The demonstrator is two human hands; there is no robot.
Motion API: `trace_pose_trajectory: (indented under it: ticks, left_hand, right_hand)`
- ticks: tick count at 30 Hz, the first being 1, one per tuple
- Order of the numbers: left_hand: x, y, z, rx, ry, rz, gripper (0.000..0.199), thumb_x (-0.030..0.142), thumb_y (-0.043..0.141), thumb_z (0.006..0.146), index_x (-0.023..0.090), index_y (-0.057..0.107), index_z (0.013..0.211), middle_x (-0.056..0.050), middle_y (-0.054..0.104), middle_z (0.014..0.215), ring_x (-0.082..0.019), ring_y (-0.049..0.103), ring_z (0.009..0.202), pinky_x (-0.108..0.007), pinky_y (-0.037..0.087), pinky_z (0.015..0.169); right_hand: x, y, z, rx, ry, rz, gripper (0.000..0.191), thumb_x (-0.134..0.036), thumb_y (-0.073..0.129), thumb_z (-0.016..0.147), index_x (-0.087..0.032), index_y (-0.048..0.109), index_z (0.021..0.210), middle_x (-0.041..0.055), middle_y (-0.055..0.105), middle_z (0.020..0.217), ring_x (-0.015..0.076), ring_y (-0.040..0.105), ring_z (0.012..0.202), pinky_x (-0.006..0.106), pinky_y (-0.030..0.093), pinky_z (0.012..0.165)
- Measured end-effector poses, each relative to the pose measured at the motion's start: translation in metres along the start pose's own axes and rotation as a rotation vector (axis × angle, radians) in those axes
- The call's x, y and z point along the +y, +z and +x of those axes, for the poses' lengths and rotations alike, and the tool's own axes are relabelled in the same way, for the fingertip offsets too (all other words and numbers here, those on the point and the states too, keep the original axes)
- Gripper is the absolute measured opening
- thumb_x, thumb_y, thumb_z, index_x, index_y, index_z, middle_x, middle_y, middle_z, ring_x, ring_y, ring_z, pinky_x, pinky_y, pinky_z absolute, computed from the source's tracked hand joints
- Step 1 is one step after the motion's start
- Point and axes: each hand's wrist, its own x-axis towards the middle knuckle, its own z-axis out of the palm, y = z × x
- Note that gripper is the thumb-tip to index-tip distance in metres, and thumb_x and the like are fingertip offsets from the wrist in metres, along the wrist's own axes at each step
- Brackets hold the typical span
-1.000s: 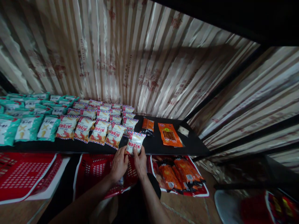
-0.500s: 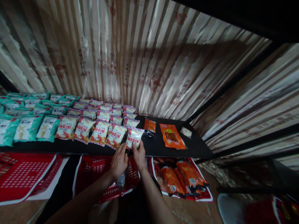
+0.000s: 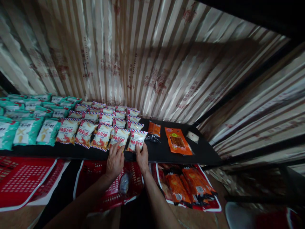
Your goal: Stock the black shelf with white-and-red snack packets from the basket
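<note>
On the black shelf (image 3: 78,152), white-and-orange snack bags with striped edges stand in rows. At the right end of the front row, my right hand (image 3: 142,157) grips the lower right part of a snack bag (image 3: 137,138), its thumb on the front. My left hand (image 3: 115,162) lies against the lower front of the neighbouring bag (image 3: 119,135), fingers stretched out over it. More of the same bags (image 3: 101,136) continue to the left, and teal snack bags (image 3: 28,130) fill the far left.
Right of the rows lie a small orange-and-black packet (image 3: 154,129), a flat orange packet (image 3: 177,140) and a white packet (image 3: 192,137). Below are red baskets, one (image 3: 78,181) in the middle and one holding orange bags (image 3: 190,184). Corrugated sheeting (image 3: 119,57) rises behind.
My left hand has moved left, from beside the rightmost bag onto the bag next to it. My right hand stays on the rightmost bag, whose base now sits slightly farther left.
</note>
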Motion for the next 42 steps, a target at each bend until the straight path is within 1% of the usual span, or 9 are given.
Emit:
trace_pose_trajectory:
  ticks: [3,6,12,15,18,24,29,34,42]
  left_hand:
    - [-0.006,0.0,0.007,0.066,-0.024,-0.007,0.038,0.018,0.044,0.086,0.014,0.047,0.123,-0.016,0.044,0.133,-0.029,0.037,0.126,-0.049,0.036,0.102]
    - [-0.008,0.003,0.013,0.12,-0.055,-0.002,0.048,0.025,0.048,0.086,0.012,0.038,0.131,-0.018,0.038,0.138,-0.03,0.028,0.132,-0.05,0.032,0.104]
    - [-0.007,0.017,0.02,0.119,-0.15,0.047,0.071,0.041,0.054,0.082,0.01,0.024,0.139,-0.022,0.031,0.143,-0.034,0.024,0.134,-0.052,0.029,0.103]
    - [-0.007,0.023,0.023,0.119,-0.194,0.062,0.077,0.044,0.055,0.08,0.011,0.021,0.141,-0.022,0.027,0.145,-0.036,0.023,0.134,-0.053,0.028,0.103]
    - [-0.007,0.025,0.027,0.112,-0.221,0.057,0.076,0.041,0.055,0.08,0.011,0.021,0.141,-0.022,0.027,0.145,-0.036,0.025,0.133,-0.053,0.028,0.102]
    - [-0.007,0.028,0.03,0.144,-0.229,0.023,0.068,0.028,0.049,0.082,0.012,0.02,0.141,-0.02,0.034,0.142,-0.032,0.032,0.13,-0.05,0.03,0.101]
    - [-0.01,0.033,0.029,0.198,-0.287,-0.034,0.067,0.029,0.05,0.083,0.012,0.021,0.141,-0.021,0.041,0.136,-0.032,0.037,0.126,-0.05,0.032,0.099]
    - [-0.009,0.029,0.034,0.285,-0.323,-0.069,0.065,0.03,0.052,0.083,0.014,0.024,0.139,-0.02,0.044,0.132,-0.032,0.041,0.122,-0.05,0.035,0.097]
    - [-0.008,0.027,0.035,0.268,-0.307,-0.101,0.065,0.03,0.051,0.085,0.013,0.021,0.14,-0.021,0.04,0.135,-0.032,0.037,0.125,-0.051,0.034,0.099]
  right_hand:
    - [-0.001,0.001,0.001,-0.01,0.009,-0.008,0.047,-0.046,0.046,0.085,-0.017,0.052,0.121,0.0105,0.061,0.106,0.0222,0.055,0.097,0.036,0.044,0.086]
    - [0.0,0.004,0.002,0.0,0.002,-0.003,0.046,-0.046,0.046,0.085,-0.017,0.053,0.12,0.01,0.062,0.106,0.0219,0.056,0.096,0.036,0.044,0.085]
    - [0.003,0.008,0.002,0.0,0.02,0.013,0.048,-0.047,0.045,0.085,-0.017,0.05,0.122,0.0102,0.06,0.109,0.0218,0.055,0.1,0.037,0.042,0.088]
    - [0.005,0.009,0.003,0.006,-0.005,-0.005,0.046,-0.046,0.046,0.085,-0.016,0.052,0.119,0.0106,0.059,0.11,0.0217,0.054,0.102,0.037,0.042,0.09]
    - [0.008,0.01,0.003,0.017,-0.015,-0.009,0.044,-0.045,0.046,0.085,-0.016,0.052,0.117,0.0109,0.058,0.111,0.0209,0.054,0.1,0.036,0.042,0.089]
    - [0.012,0.014,0.005,0.027,-0.022,-0.001,0.043,-0.046,0.046,0.085,-0.016,0.051,0.116,0.0105,0.058,0.108,0.0205,0.055,0.099,0.036,0.043,0.088]
    - [0.008,0.014,0.01,0.013,-0.008,-0.012,0.046,-0.047,0.047,0.084,-0.015,0.049,0.117,0.0109,0.057,0.11,0.0212,0.053,0.101,0.037,0.042,0.09]
    - [0.005,0.014,0.012,0.006,-0.016,-0.059,0.047,-0.046,0.046,0.085,-0.014,0.047,0.12,0.0117,0.054,0.112,0.0217,0.051,0.104,0.038,0.041,0.092]
    - [0.007,0.018,0.015,0.002,-0.108,-0.109,0.046,-0.044,0.045,0.086,-0.017,0.044,0.123,0.0128,0.049,0.121,0.0226,0.046,0.114,0.042,0.036,0.1]
